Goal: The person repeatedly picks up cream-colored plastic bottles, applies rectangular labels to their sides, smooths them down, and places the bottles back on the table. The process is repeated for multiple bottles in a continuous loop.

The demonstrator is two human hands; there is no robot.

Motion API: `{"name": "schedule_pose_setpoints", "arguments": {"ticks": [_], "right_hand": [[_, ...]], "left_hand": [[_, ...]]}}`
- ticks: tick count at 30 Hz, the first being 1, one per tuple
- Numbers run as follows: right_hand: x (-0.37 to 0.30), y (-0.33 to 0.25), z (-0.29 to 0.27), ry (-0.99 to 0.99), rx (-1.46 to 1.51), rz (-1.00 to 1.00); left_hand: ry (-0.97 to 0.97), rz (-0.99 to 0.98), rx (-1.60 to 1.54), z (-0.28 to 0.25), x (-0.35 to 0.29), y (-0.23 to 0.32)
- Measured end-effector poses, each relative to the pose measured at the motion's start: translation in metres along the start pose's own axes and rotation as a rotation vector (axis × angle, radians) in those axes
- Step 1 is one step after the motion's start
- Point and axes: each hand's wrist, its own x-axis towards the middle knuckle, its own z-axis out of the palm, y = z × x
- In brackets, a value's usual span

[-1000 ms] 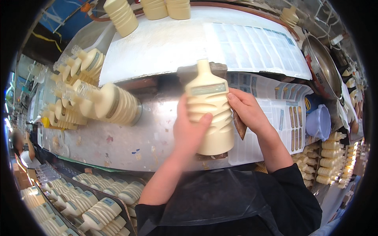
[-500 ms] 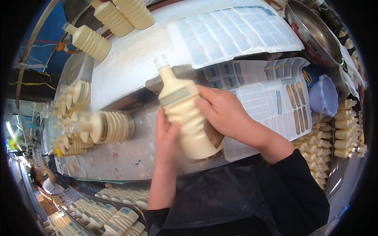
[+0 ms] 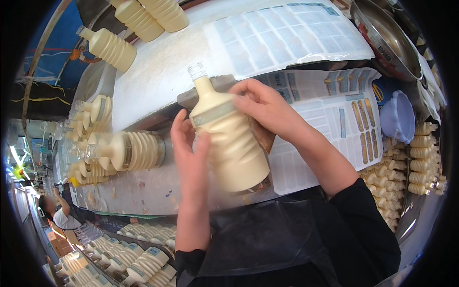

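Note:
A cream plastic bottle [image 3: 234, 155] with ridged sides and a clear threaded neck leans tilted in front of me, its neck pointing away and to the left. Across its shoulder runs a pale grey-green label strip [image 3: 213, 114]. My left hand [image 3: 190, 143] is beside the bottle's left side, fingers curved and apart, the thumb over the front below the strip. At the right shoulder, my right hand [image 3: 263, 105] presses its bent fingers and thumb onto the bottle near the strip's end. A brown block [image 3: 263, 136] shows partly behind the bottle.
Label sheets [image 3: 306, 162] lie at the right, and another sheet [image 3: 287, 38] covers the white board behind. Similar bottles [image 3: 138, 150] cluster at left; more [image 3: 112, 50] stand at far left. A lilac bucket [image 3: 397, 117] and metal basin [image 3: 389, 36] are at right. Another person [image 3: 60, 213] is at far left.
My left hand has shifted left and up, its fingers spreading more. My right hand has moved up slightly toward the strip's right end. The bottle has turned slightly.

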Motion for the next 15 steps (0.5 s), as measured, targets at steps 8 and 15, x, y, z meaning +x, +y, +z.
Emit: {"name": "schedule_pose_setpoints", "arguments": {"ticks": [8, 15], "right_hand": [[0.002, 0.001, 0.007, 0.069, -0.061, 0.026], [0.001, 0.001, 0.007, 0.066, -0.065, 0.007]], "left_hand": [[0.065, -0.047, -0.284, 0.011, 0.013, -0.008], [0.089, -0.052, -0.274, 0.013, 0.013, -0.007]]}}
